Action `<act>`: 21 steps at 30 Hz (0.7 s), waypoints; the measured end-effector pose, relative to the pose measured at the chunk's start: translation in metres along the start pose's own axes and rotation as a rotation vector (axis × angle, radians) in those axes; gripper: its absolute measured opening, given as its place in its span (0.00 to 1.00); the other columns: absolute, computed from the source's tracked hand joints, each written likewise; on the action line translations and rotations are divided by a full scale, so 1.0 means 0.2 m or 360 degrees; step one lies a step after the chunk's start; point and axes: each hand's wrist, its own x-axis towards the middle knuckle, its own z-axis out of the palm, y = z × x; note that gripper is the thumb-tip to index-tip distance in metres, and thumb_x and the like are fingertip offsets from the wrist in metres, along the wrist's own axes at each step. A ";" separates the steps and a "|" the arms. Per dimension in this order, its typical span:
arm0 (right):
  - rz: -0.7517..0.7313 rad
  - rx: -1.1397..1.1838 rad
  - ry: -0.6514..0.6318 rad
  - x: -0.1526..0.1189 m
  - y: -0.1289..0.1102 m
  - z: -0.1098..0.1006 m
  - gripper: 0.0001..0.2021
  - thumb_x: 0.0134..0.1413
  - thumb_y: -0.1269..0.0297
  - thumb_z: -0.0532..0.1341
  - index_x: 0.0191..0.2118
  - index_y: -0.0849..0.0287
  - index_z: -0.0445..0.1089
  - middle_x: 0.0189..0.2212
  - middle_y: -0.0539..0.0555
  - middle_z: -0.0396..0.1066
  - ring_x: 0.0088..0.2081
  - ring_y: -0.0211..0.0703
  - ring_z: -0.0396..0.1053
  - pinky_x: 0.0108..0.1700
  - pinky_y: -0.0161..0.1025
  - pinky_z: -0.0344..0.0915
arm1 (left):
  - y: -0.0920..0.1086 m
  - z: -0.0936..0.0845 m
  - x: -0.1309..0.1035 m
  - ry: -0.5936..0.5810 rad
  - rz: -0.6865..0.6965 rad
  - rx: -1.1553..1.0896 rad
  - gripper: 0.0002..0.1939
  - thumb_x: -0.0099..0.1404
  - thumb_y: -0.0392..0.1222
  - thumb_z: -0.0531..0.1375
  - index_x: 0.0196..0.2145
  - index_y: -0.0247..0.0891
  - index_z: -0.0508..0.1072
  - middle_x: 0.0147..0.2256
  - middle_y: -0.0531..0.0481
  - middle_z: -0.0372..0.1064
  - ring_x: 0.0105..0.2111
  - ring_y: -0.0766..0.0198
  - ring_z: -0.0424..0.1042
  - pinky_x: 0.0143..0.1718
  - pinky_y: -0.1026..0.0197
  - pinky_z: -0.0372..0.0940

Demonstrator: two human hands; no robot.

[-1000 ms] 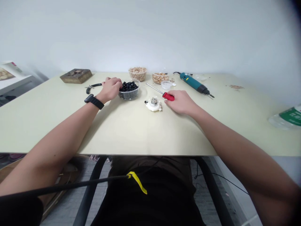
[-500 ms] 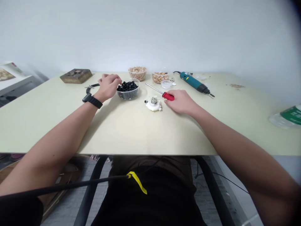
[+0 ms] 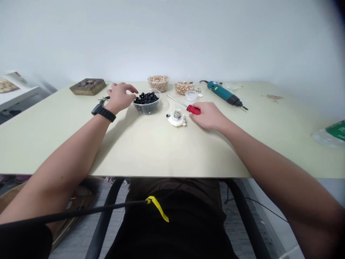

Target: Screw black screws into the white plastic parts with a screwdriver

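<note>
My left hand [image 3: 121,97], a black watch on its wrist, hovers at the left rim of a clear bowl of black pieces [image 3: 147,99]. Its fingers are apart and nothing shows between them. My right hand [image 3: 206,115] holds the red handle of a screwdriver [image 3: 193,109], whose shaft points up and to the left. Between the hands, a white round part [image 3: 176,118] with a metal centre lies on the table, just left of my right hand.
Behind are two tubs of light brown pieces [image 3: 158,83] [image 3: 184,88] and a small clear lid [image 3: 191,95]. A teal power tool [image 3: 223,94] lies back right, a brown block [image 3: 88,87] back left, pliers [image 3: 103,99] behind my left wrist, a green-labelled bottle [image 3: 332,135] far right.
My left hand has drawn back slightly left from the black pieces, and its fingers have spread. My right hand keeps its hold on the screwdriver.
</note>
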 end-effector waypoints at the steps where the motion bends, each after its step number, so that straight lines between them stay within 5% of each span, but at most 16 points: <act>1: -0.0002 0.0008 0.0004 0.00 0.00 0.00 0.08 0.75 0.64 0.65 0.49 0.59 0.83 0.49 0.66 0.86 0.48 0.61 0.78 0.46 0.46 0.64 | -0.01 -0.01 0.01 -0.0053 -0.0003 0.0046 0.25 0.67 0.58 0.66 0.53 0.42 0.90 0.63 0.38 0.80 0.73 0.29 0.64 0.78 0.20 0.53; 6: -0.0007 0.0022 0.0022 0.00 0.01 0.01 0.08 0.73 0.64 0.66 0.48 0.59 0.83 0.48 0.66 0.87 0.48 0.61 0.78 0.45 0.46 0.64 | -0.02 -0.02 0.05 -0.0232 -0.0072 0.0145 0.25 0.63 0.61 0.68 0.49 0.44 0.91 0.64 0.32 0.77 0.73 0.21 0.61 0.76 0.14 0.53; 15: -0.0013 0.0009 0.0014 0.01 0.01 0.01 0.09 0.73 0.63 0.66 0.47 0.59 0.84 0.46 0.65 0.86 0.47 0.62 0.78 0.45 0.47 0.65 | -0.01 -0.03 0.03 -0.0211 0.0046 0.0152 0.42 0.65 0.80 0.63 0.52 0.37 0.89 0.55 0.39 0.71 0.72 0.31 0.59 0.76 0.22 0.49; 21: -0.0007 -0.0007 -0.0002 0.01 0.01 0.01 0.09 0.74 0.62 0.66 0.48 0.59 0.84 0.48 0.66 0.86 0.47 0.61 0.77 0.46 0.47 0.65 | -0.03 -0.01 0.06 -0.0211 0.0080 0.0154 0.23 0.69 0.61 0.68 0.50 0.44 0.91 0.61 0.39 0.77 0.72 0.28 0.63 0.77 0.17 0.53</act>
